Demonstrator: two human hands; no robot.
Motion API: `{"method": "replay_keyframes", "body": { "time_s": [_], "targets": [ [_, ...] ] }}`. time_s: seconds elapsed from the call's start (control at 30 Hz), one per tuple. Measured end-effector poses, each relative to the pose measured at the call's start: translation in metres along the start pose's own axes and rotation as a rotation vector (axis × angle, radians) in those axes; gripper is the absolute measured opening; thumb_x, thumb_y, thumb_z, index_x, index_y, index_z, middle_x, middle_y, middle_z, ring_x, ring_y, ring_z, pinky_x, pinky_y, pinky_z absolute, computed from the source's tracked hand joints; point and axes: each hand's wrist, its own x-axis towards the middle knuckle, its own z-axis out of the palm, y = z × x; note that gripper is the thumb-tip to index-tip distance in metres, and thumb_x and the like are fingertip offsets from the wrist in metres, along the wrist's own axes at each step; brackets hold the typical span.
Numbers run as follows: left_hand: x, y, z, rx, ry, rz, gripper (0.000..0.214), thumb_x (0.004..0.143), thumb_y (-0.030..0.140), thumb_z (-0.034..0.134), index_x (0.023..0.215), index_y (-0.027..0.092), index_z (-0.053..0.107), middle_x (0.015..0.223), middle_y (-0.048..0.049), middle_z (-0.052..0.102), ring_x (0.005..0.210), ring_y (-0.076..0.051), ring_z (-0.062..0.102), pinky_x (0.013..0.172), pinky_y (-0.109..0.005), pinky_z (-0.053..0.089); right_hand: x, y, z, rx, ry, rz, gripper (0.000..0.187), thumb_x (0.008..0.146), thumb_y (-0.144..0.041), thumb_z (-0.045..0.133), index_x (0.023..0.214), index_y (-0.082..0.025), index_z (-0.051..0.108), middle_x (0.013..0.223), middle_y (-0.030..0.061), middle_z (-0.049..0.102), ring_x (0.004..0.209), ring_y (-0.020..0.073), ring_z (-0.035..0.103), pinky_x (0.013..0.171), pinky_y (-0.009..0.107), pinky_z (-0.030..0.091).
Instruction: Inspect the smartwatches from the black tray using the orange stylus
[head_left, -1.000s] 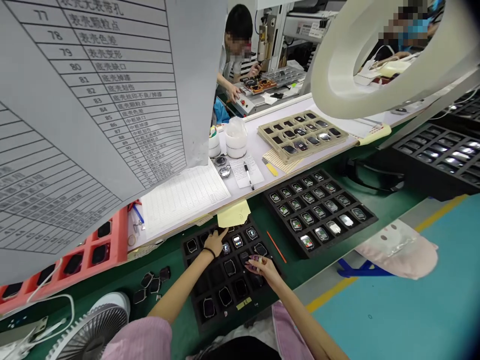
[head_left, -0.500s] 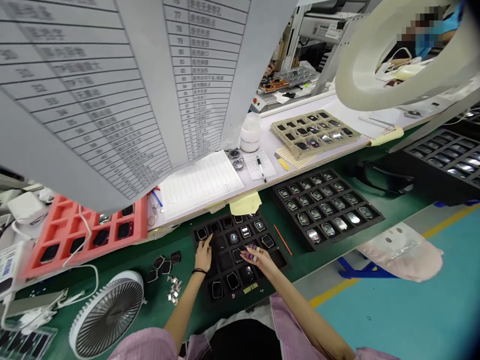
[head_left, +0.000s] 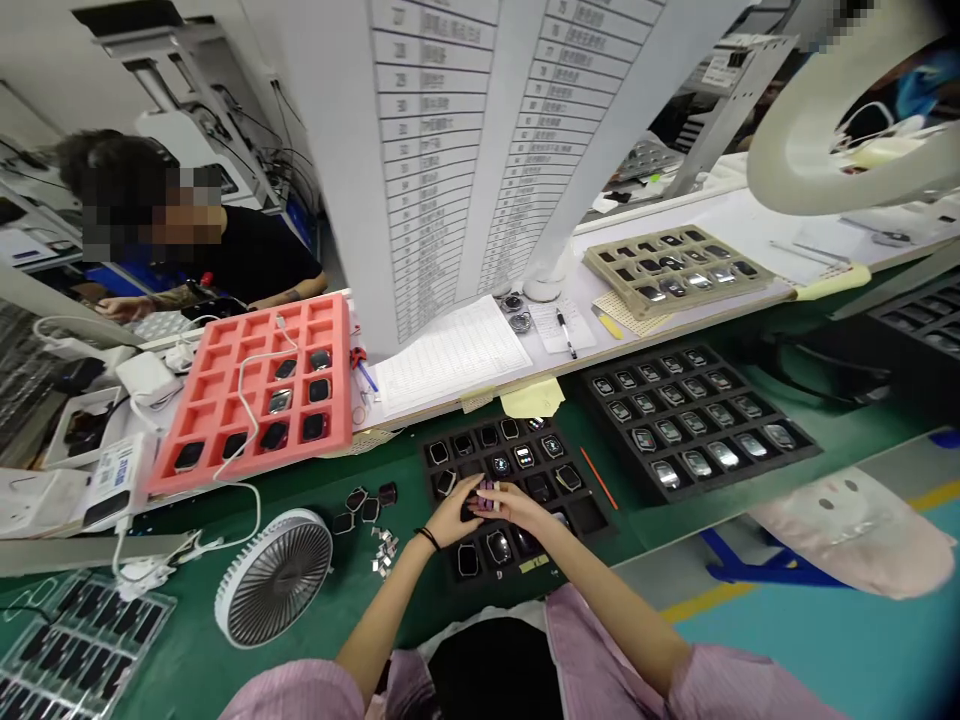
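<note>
My left hand (head_left: 452,515) and my right hand (head_left: 514,504) meet over a black foam tray (head_left: 444,548). Between the right fingertips is a small purple object (head_left: 486,499), partly hidden by the fingers. The left fingers curl around its near side; a dark gap shows there, and what they grip is not clear. Strapless smartwatches fill many slots around the hands, among them a lit smartwatch (head_left: 523,457) and a dark-faced smartwatch (head_left: 498,546).
Left stand a white fan (head_left: 274,578), loose small metal pieces (head_left: 385,552) and a pink foam tray (head_left: 196,392). Another black tray of watches (head_left: 694,415) lies right, past an orange stick (head_left: 599,478). Printed sheets hang above the shelf. A co-worker (head_left: 262,255) sits beyond.
My left hand has left the tray's far-left slots and come right and nearer, up against my right hand. My right hand still holds the purple object. The view has turned left.
</note>
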Motion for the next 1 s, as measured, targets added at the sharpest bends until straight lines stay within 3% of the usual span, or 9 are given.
{"method": "replay_keyframes", "body": {
  "time_s": [0.1,0.2,0.47,0.6,0.8,1.0],
  "targets": [
    [-0.006,-0.005,-0.003,-0.099,-0.006,0.026,0.063,0.072,0.016,0.067,0.133,0.022,0.05,0.13,-0.0084,0.059,0.113,-0.022,0.06,0.094,-0.034,0.051,0.004,0.005,0.012,-0.053,-0.051,0.049,0.033,0.062,-0.034,0.084,0.084,-0.013,0.071,0.076,0.0088,0.074,0.079,0.025,0.072,0.08,0.043,0.058],
    [-0.01,-0.012,-0.006,-0.143,0.055,-0.002,0.054,0.071,0.017,0.07,0.124,0.021,0.056,0.118,-0.0068,0.066,0.1,-0.02,0.066,0.083,-0.03,0.055,0.007,0.011,0.022,-0.107,-0.052,0.057,0.036,0.067,-0.044,0.079,0.084,-0.014,0.071,0.078,0.0099,0.074,0.076,0.0246,0.071,0.078,0.046,0.058],
    [-0.029,-0.026,-0.006,-0.003,0.207,-0.141,0.048,0.071,0.014,0.069,0.117,0.02,0.058,0.118,-0.008,0.064,0.112,-0.024,0.058,0.098,-0.038,0.047,0.046,0.023,0.025,-0.397,0.238,-0.169,0.044,0.09,-0.054,0.046,0.085,-0.016,0.068,0.077,0.0075,0.07,0.075,0.0226,0.068,0.073,0.042,0.057],
    [-0.039,-0.027,0.002,0.126,0.167,-0.215,0.046,0.066,0.008,0.069,0.111,0.018,0.061,0.112,-0.0094,0.065,0.109,-0.029,0.058,0.094,-0.043,0.046,0.073,0.021,0.02,-0.675,0.316,-0.311,0.028,0.094,-0.04,0.052,0.095,-0.016,0.065,0.1,0.0067,0.067,0.092,0.0201,0.064,0.084,0.041,0.052],
    [-0.027,-0.015,0.015,0.269,0.131,-0.241,0.05,0.071,0.02,0.073,0.117,0.017,0.055,0.117,-0.0098,0.061,0.113,-0.028,0.055,0.094,-0.042,0.045,0.085,0.024,0.01,-1.022,0.291,-0.444,0.025,0.093,-0.032,0.057,0.111,-0.016,0.06,0.114,0.0078,0.062,0.1,0.0214,0.062,0.087,0.044,0.051],
    [-0.003,0.005,0.04,0.357,0.104,-0.185,0.053,0.072,0.032,0.075,0.118,0.019,0.052,0.121,-0.0101,0.057,0.114,-0.03,0.053,0.095,-0.044,0.043,0.077,0.017,-0.005,-1.294,0.18,-0.484,0.021,0.093,-0.03,0.057,0.107,-0.015,0.062,0.111,0.0071,0.064,0.101,0.021,0.062,0.088,0.043,0.051]
  ]
}}
